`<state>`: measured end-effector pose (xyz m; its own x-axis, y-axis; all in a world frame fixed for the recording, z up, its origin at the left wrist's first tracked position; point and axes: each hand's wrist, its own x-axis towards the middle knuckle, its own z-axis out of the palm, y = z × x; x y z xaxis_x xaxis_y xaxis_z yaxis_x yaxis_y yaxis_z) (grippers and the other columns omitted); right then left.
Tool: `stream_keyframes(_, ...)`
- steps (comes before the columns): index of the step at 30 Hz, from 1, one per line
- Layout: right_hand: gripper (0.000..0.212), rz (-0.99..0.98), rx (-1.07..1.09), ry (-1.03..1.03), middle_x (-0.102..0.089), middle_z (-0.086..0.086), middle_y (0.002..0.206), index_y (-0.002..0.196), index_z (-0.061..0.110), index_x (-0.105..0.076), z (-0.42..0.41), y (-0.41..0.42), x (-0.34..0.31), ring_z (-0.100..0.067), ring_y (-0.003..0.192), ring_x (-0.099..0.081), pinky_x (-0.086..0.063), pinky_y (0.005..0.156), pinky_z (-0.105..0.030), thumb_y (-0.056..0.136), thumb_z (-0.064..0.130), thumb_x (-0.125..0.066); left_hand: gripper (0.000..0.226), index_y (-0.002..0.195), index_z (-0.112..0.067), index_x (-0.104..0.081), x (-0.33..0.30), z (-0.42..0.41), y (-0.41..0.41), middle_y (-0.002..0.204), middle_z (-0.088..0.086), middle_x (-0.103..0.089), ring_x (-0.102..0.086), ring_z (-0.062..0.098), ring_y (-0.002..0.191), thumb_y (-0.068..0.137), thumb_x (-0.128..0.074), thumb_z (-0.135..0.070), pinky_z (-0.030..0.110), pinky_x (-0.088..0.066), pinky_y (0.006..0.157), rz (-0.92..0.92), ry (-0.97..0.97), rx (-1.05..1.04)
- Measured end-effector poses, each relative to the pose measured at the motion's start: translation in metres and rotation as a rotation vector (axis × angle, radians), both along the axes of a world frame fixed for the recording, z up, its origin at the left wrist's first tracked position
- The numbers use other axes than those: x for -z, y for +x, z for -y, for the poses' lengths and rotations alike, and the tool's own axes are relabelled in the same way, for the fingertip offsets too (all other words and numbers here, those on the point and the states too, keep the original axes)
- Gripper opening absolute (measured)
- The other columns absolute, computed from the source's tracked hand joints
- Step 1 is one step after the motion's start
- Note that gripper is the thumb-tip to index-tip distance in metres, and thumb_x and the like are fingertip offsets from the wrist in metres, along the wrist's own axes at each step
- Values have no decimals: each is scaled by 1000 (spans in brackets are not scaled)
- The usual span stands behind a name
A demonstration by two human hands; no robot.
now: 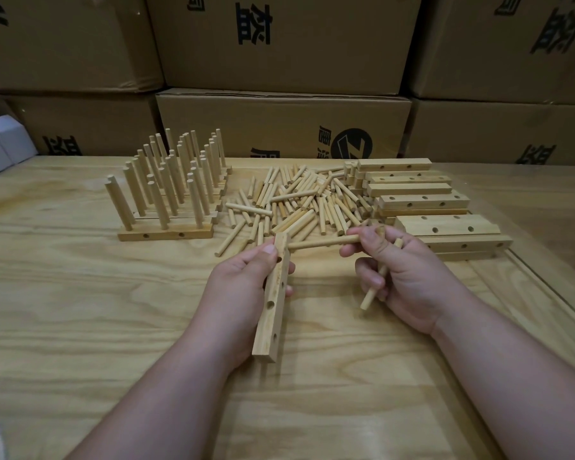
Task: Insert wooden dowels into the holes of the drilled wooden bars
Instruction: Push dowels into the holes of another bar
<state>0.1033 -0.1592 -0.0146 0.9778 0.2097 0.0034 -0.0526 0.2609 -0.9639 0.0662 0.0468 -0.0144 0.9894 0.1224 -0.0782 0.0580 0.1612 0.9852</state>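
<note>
**Dowel meeting the top hole of a held bar**

Left hand (243, 287) clenched round a drilled bar (274, 298), held nearly upright above the table (80, 293), just in front of the loose dowel pile (299, 200). Right hand (402, 273) pinching one dowel (322, 243) level between thumb and fingertips, its far tip touching the bar's upper end, in front of the pile. Two or more spare dowels (374, 287) tucked in the same right grip, slanting down out of the palm. Left of the pile, finished bars (166, 207) in rows, dowels standing upright in them. Right of the pile, stacked empty bars (422, 200), holes showing. Behind the pile, cardboard boxes (279, 121) with dark print.
</note>
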Motion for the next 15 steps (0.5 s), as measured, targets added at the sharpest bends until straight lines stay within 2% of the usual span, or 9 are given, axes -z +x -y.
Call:
stream_keyframes(2,28,6,-2,-10,-72,-9,89,101,11,-68,0,0,0,-10,47,-40,-24,42,-22,83,33,-68,40,72,-25,-82,0,-1,0,126,-4,-71,-68,5,60,103,-56,-27,15,-51,53,6,3,-18)
stream_keyframes(4,30,8,-2,-18,-73,-9,89,103,10,-67,0,-1,-1,-10,47,-39,-24,43,-22,83,32,-67,28,92,-18,-81,2,-1,0,118,-14,-73,-68,4,63,102,-57,-27,14,-51,54,18,23,-37)
stream_keyframes(8,31,9,1,-26,-73,-9,89,104,10,-66,0,-2,-2,-10,47,-39,-21,45,-24,82,32,-67,31,116,-4,-74,7,0,3,85,-37,-71,-70,-3,76,102,-57,-26,13,-52,57,47,32,-5)
stream_keyframes(11,29,8,8,-25,-73,-9,88,104,10,-67,0,-2,-2,-10,46,-39,-19,46,-25,83,31,-66,32,123,-4,-71,11,0,5,86,-38,-70,-71,-4,84,102,-59,-25,14,-53,61,61,42,5)
stream_keyframes(15,29,22,13,-29,-73,-10,88,101,11,-68,0,-2,-1,-10,46,-40,-22,45,-23,82,32,-67,33,127,-9,-70,11,-1,5,86,-25,-75,-70,2,77,101,-60,-26,15,-53,60,62,33,-14)
